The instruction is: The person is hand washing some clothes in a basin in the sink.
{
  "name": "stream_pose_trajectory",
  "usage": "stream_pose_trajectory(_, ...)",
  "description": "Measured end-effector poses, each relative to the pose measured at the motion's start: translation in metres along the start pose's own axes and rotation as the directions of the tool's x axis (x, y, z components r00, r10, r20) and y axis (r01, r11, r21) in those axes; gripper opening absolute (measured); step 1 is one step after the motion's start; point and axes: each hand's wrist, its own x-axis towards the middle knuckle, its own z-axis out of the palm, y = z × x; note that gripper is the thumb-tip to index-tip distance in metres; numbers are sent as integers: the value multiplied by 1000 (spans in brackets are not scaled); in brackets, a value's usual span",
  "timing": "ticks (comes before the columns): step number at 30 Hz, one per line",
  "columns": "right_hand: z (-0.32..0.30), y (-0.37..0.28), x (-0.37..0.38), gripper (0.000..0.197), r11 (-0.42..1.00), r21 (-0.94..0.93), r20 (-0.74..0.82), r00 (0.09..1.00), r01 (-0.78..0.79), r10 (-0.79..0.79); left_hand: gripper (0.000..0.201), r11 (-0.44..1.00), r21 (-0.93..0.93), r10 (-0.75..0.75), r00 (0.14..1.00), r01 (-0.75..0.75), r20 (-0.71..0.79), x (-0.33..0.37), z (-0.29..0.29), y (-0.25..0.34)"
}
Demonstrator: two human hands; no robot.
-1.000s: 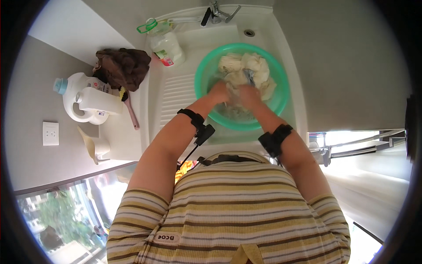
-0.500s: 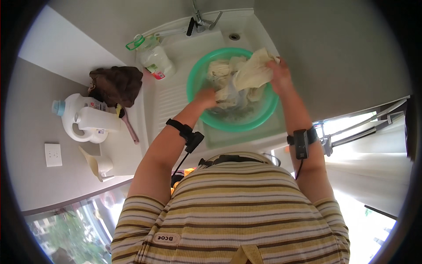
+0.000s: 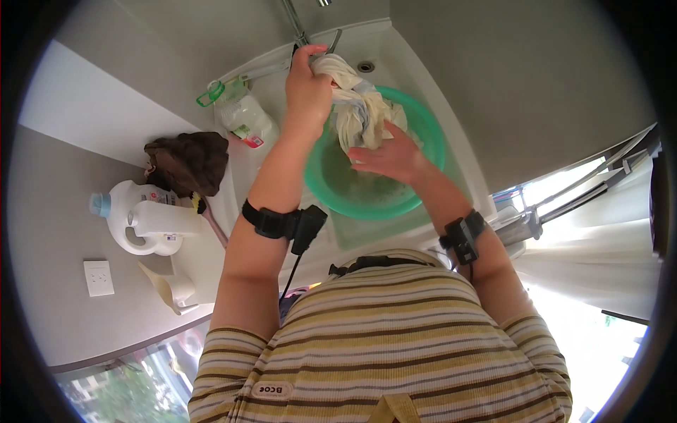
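Cream cloth point(image 3: 363, 106) is bunched over the green basin's point(image 3: 436, 137) far side, likely soft, water-heavy and slippery, best gripped by thick folds. The left hand point(image 3: 309, 92) curls around its far-left end; the right hand point(image 3: 395, 156), loosely spread, meets its near side.

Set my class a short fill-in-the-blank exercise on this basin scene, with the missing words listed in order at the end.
1. The hand nearer the tap, gripping the cream cloth, is the person's ____ one.
2. The round basin has a ____ rim.
3. The cap on the larger white jug is light ____.
4. The person's shirt is patterned with ____.

Missing words: left; green; blue; stripes.
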Motion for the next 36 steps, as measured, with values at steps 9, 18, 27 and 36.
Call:
stream_pose_trajectory(9, -1, -13, 46, 80, 986, 26, 267, 950, 162, -163, 29, 849, 438, 73, 887, -294, 455, -92, 38, -80)
stream_pose_trajectory(18, -10, 22, 89, 34, 889, -166, -317, 830, 428, -459, 30, 796, 599, 107, 994, -87, 2, -47, 46, -154)
stream_pose_trajectory(27, -57, 3, 94, 30, 904, -160, -138, 898, 395, -417, 34, 738, 600, 329, 941, -308, 79, -55, 81, -133)
stream_pose_trajectory(36, 24, -39, 65, 34, 759, -284, 33, 797, 586, -603, 32, 981, -112, -167, 981, 156, -95, -26, 27, -117)
